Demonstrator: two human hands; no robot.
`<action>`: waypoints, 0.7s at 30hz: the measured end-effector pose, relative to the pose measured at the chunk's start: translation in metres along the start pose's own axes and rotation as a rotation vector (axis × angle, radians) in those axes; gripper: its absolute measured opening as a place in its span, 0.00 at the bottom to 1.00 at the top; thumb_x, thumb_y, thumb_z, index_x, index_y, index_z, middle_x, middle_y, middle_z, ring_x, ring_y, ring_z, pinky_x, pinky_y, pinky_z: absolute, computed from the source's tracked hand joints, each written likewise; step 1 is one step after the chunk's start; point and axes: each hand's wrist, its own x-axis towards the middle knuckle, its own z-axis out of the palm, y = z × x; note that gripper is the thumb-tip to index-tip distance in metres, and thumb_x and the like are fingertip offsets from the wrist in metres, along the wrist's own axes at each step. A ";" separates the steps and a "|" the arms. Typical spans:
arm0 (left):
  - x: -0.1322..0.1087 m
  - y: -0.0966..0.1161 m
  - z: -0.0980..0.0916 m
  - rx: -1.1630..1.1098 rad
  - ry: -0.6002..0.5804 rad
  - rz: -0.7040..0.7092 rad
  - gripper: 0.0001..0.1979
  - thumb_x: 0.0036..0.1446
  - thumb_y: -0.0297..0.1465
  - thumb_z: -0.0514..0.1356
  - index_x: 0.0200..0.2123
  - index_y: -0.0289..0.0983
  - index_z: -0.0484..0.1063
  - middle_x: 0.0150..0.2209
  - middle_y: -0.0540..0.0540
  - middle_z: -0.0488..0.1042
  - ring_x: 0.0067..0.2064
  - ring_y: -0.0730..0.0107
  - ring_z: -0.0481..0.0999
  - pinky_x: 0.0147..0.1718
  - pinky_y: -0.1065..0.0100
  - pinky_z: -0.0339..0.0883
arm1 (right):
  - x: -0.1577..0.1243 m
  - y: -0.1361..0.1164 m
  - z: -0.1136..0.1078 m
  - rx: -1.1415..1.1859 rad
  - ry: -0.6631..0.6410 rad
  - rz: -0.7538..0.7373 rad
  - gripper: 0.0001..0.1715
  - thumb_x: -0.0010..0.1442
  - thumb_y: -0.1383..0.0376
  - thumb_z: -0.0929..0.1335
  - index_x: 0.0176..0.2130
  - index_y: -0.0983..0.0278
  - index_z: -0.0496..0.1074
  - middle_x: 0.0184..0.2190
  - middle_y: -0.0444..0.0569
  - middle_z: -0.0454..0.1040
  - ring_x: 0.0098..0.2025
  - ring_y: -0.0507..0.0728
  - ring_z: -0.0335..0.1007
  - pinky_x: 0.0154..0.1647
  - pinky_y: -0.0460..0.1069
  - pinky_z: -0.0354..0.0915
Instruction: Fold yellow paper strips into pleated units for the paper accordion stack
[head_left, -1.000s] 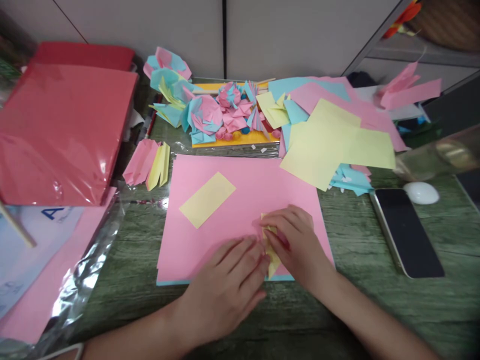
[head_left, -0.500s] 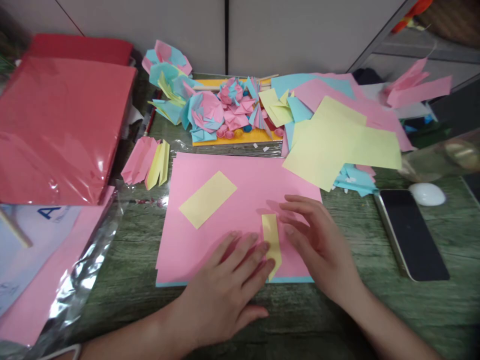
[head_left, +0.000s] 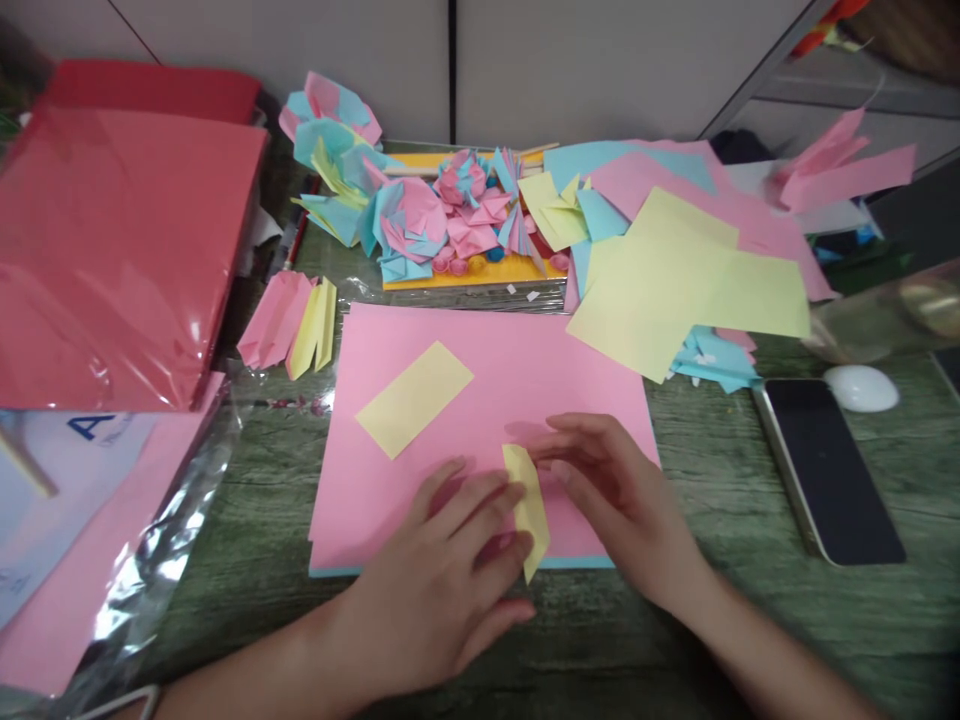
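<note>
A narrow folded strip of yellow paper (head_left: 529, 505) lies at a slant on the pink paper sheets (head_left: 480, 400), its lower tip near their front edge. My left hand (head_left: 450, 570) is spread, with fingertips resting against the strip's left side. At the strip's upper right, my right hand (head_left: 615, 500) is half curled. Its thumb and fingers are apart, and its fingertips are close to the strip's top; whether they touch it I cannot tell. To the upper left, a flat yellow paper rectangle (head_left: 415, 400) lies on the pink sheets.
Folded pink and yellow pieces (head_left: 279, 320) lie left of the sheets. Behind are paper flowers (head_left: 409, 220) and loose yellow sheets (head_left: 675, 280). Red packs (head_left: 127, 250) and a clear plastic sleeve (head_left: 150, 560) are at left; a phone (head_left: 829, 470) and white mouse (head_left: 861, 388) at right.
The folded yellow strip has shifted slightly left and towards me, and its top has tilted. My right hand has moved left and a little nearer, following the strip.
</note>
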 end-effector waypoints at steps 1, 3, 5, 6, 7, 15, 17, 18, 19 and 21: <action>0.000 0.000 0.000 -0.001 -0.015 -0.001 0.17 0.59 0.41 0.50 0.47 0.39 0.67 0.55 0.42 0.63 0.58 0.56 0.56 0.55 0.46 0.47 | -0.001 0.001 -0.001 -0.078 -0.010 -0.020 0.19 0.59 0.68 0.61 0.50 0.56 0.57 0.44 0.48 0.72 0.46 0.52 0.69 0.46 0.52 0.68; 0.000 -0.001 -0.001 -0.002 -0.035 -0.006 0.17 0.60 0.41 0.50 0.48 0.40 0.66 0.56 0.42 0.62 0.59 0.56 0.56 0.56 0.45 0.46 | -0.003 0.002 -0.003 -0.252 -0.027 -0.077 0.22 0.59 0.70 0.61 0.52 0.56 0.56 0.45 0.47 0.72 0.46 0.52 0.69 0.46 0.51 0.68; -0.001 -0.001 -0.001 -0.002 -0.021 -0.011 0.17 0.59 0.41 0.50 0.48 0.40 0.66 0.56 0.42 0.62 0.59 0.56 0.56 0.56 0.45 0.45 | -0.003 0.004 -0.005 -0.399 -0.046 -0.157 0.23 0.58 0.71 0.61 0.52 0.56 0.56 0.46 0.47 0.71 0.46 0.52 0.69 0.46 0.50 0.68; -0.001 -0.002 -0.001 -0.004 -0.014 -0.012 0.17 0.59 0.41 0.50 0.48 0.40 0.66 0.56 0.42 0.63 0.59 0.56 0.56 0.56 0.45 0.45 | -0.003 0.005 -0.006 -0.452 -0.062 -0.205 0.23 0.58 0.72 0.61 0.52 0.57 0.57 0.46 0.47 0.71 0.47 0.51 0.69 0.45 0.49 0.68; -0.001 -0.002 -0.001 -0.005 -0.015 -0.007 0.17 0.59 0.41 0.51 0.48 0.40 0.66 0.56 0.42 0.63 0.59 0.56 0.56 0.56 0.45 0.45 | -0.003 0.005 -0.007 -0.494 -0.084 -0.257 0.23 0.58 0.73 0.61 0.52 0.58 0.58 0.46 0.47 0.71 0.47 0.51 0.68 0.45 0.49 0.68; 0.002 -0.005 0.000 -0.007 -0.002 -0.021 0.18 0.59 0.39 0.51 0.48 0.37 0.66 0.51 0.42 0.67 0.56 0.57 0.60 0.55 0.49 0.49 | 0.002 0.007 -0.010 -0.675 -0.215 -0.658 0.27 0.54 0.78 0.59 0.53 0.69 0.60 0.45 0.54 0.72 0.49 0.56 0.65 0.46 0.53 0.67; 0.001 -0.004 0.002 -0.006 0.045 -0.064 0.17 0.58 0.40 0.52 0.46 0.37 0.67 0.50 0.41 0.66 0.55 0.57 0.60 0.56 0.49 0.48 | 0.003 0.007 -0.010 -0.705 -0.227 -0.719 0.26 0.54 0.78 0.60 0.53 0.71 0.60 0.45 0.54 0.72 0.50 0.57 0.64 0.47 0.54 0.67; 0.001 -0.003 0.003 -0.006 0.069 -0.084 0.16 0.58 0.40 0.53 0.45 0.38 0.68 0.50 0.42 0.66 0.55 0.57 0.60 0.56 0.49 0.48 | 0.003 0.006 -0.009 -0.720 -0.234 -0.738 0.25 0.54 0.77 0.60 0.52 0.71 0.61 0.44 0.54 0.73 0.51 0.58 0.63 0.48 0.55 0.67; 0.001 -0.003 0.004 -0.005 0.088 -0.103 0.15 0.57 0.40 0.54 0.44 0.38 0.68 0.50 0.42 0.66 0.55 0.57 0.60 0.56 0.50 0.48 | 0.003 0.006 -0.009 -0.736 -0.234 -0.754 0.23 0.55 0.76 0.60 0.52 0.72 0.62 0.44 0.54 0.73 0.51 0.58 0.63 0.48 0.55 0.66; 0.000 -0.002 0.005 -0.006 0.114 -0.129 0.14 0.56 0.40 0.55 0.43 0.40 0.69 0.50 0.43 0.66 0.55 0.58 0.60 0.56 0.51 0.48 | 0.004 0.004 -0.008 -0.770 -0.223 -0.789 0.20 0.57 0.74 0.61 0.49 0.72 0.64 0.43 0.54 0.74 0.51 0.58 0.64 0.48 0.55 0.67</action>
